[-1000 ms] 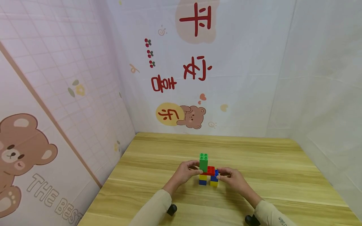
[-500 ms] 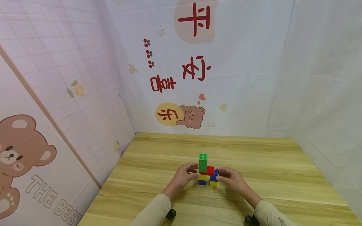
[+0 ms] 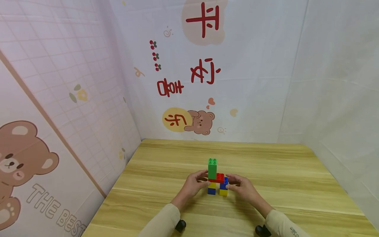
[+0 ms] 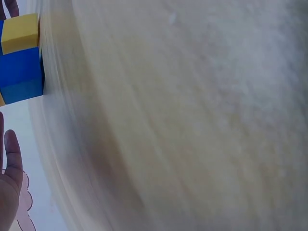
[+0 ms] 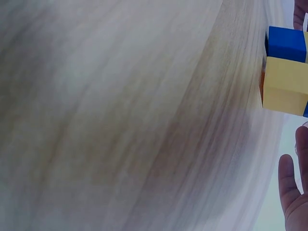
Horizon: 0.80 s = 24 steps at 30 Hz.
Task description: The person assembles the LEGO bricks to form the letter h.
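Observation:
A small bridge of toy bricks stands upright on the table. Its left leg has a yellow brick [image 3: 212, 185] over a blue one [image 3: 211, 191]; its right leg, a blue brick [image 3: 223, 186] over a yellow one [image 3: 223, 193]. Across both legs lies a red brick [image 3: 219, 178], and a tall green brick [image 3: 212, 171] rises at its left end. My left hand [image 3: 191, 186] holds the left side, thumb near the red-yellow seam. My right hand [image 3: 244, 187] pinches the upper right leg. Both wrist views show only the lower bricks [image 4: 21, 67] and some fingers [image 5: 287, 175].
The wooden table [image 3: 165, 158] spreads round the bricks, with a patterned cloth [image 3: 251, 82] behind it and at both sides. A black knob [image 3: 180, 226] sticks out beneath the left sleeve and another black knob [image 3: 262, 230] beneath the right.
My left thumb has slid down from the green brick's base to the red-yellow seam. The green brick's top shows slightly higher. My right hand keeps nearly the same place.

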Each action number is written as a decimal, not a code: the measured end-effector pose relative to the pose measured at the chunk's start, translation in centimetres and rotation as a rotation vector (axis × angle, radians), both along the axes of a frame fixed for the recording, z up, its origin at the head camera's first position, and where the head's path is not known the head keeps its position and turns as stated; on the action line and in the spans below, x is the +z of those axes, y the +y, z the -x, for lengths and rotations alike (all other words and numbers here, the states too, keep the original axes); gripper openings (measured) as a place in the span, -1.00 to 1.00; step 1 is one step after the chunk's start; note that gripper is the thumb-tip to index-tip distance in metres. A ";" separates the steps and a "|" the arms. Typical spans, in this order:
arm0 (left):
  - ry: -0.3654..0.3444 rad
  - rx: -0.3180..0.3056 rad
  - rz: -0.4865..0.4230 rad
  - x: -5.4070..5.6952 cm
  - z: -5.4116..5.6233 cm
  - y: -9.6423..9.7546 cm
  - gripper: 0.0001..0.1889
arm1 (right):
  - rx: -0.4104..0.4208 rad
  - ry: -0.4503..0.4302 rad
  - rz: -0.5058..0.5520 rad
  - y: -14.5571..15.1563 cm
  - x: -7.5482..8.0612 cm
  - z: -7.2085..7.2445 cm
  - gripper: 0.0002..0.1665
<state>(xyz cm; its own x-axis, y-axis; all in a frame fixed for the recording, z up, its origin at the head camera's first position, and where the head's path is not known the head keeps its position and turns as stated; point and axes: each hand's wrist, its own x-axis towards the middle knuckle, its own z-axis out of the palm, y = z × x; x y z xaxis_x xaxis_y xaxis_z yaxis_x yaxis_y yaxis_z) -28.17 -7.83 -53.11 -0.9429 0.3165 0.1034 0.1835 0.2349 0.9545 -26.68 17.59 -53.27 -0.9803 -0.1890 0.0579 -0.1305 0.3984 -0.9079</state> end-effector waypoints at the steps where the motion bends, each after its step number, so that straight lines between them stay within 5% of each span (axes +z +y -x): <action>1: 0.001 0.004 -0.002 0.0 0.0 0.0 -0.49 | 0.000 0.002 0.001 0.0 0.0 0.0 -0.45; 12: -0.023 0.034 -0.002 0.2 -0.1 0.4 -0.40 | -0.002 0.059 -0.054 -0.3 -0.3 -0.2 -0.54; 24: -0.004 -0.011 0.036 0.0 0.0 0.4 -0.32 | 0.004 -0.016 -0.079 -0.4 0.0 -0.2 -0.49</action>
<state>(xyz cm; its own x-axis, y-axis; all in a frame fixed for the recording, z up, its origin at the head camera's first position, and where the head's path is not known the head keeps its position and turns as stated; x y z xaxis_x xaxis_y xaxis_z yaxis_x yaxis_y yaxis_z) -28.19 -7.42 -53.15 -0.9398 0.3302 0.0882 0.1826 0.2669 0.9463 -26.43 17.14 -53.30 -0.9801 -0.1966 0.0268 -0.1179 0.4687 -0.8754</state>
